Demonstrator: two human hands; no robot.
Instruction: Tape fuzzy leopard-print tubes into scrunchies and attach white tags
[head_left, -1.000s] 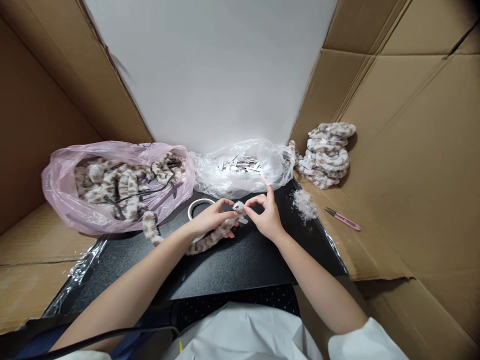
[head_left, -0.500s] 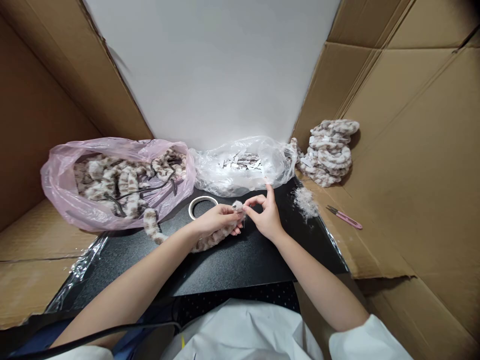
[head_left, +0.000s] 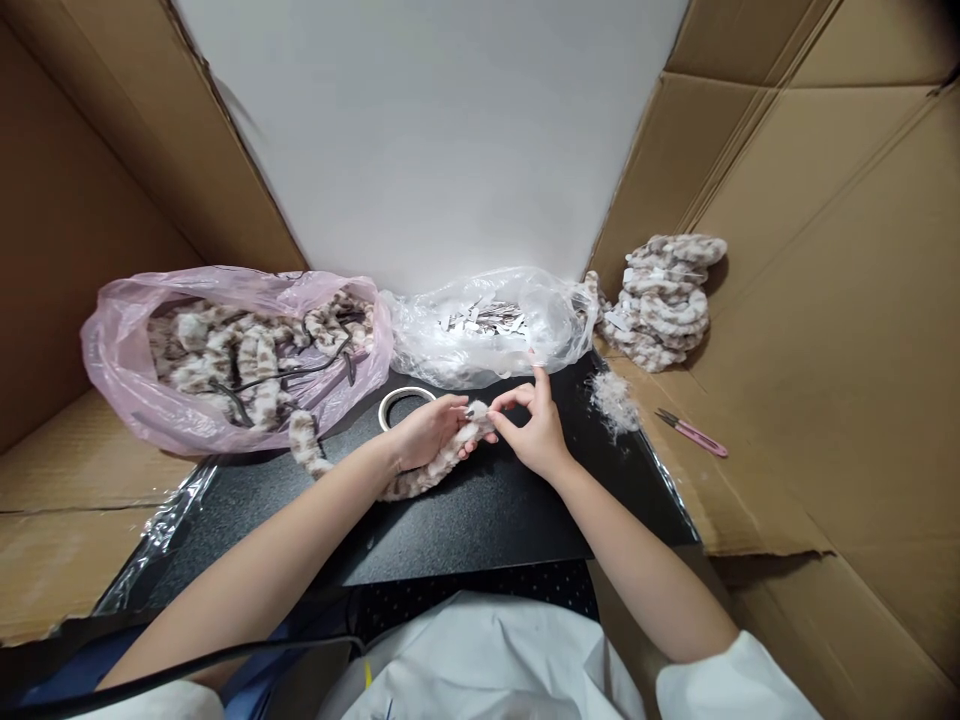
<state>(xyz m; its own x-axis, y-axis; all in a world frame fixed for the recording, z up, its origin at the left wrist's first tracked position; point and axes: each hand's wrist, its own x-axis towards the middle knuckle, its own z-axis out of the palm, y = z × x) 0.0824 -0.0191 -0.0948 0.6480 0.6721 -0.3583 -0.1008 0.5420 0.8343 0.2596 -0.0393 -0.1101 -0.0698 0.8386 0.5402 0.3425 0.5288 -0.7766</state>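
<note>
Left of the tape roll (head_left: 384, 412), one pink plastic bag (head_left: 116, 360) gapes around a heap of spotted fur strips (head_left: 259, 370), too tangled to count, with dark cords (head_left: 241, 409) among them. One spotted fur strip (head_left: 420, 483) curves across the black tabletop (head_left: 517, 530) in front of the tape roll, its far end raised just right of it; a short length (head_left: 303, 445) to the roll's left may belong to the same strip, since the left forearm hides what lies between.

The left hand (head_left: 424, 437), in front of the roll's right side, closes around the strip near its end, thumb above and fingers beneath. Right of the roll, the right hand (head_left: 534, 430) has thumb and forefinger together on the strip's tip, forefinger bent, another finger stretched upward. Behind and right of the roll sits one clear plastic bag (head_left: 555, 312) of many narrow slips (head_left: 487, 320). Farther right come one tuft of pale fluff (head_left: 613, 400), one stack of coiled fur pieces (head_left: 670, 300) and one pair of pink-handled snips (head_left: 703, 438).
</note>
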